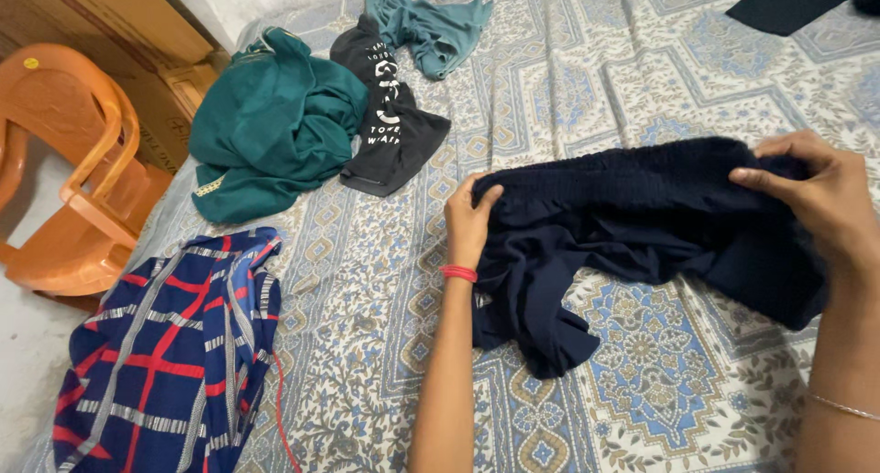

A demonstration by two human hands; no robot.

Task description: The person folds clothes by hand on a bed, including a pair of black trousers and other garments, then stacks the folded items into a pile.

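Right, the patterned bed (642, 51) carries everything: the navy garment (632, 225) lies bunched at its middle, not yet folded, left hand (469, 221) pinching one end, right hand (820, 193) clamping the other; beyond it sit the teal garment (275, 125), checked cloth (174, 354) and black shirt (390, 115), all loose.

Patterned bed (642, 60) carries 5 crumpled garments.
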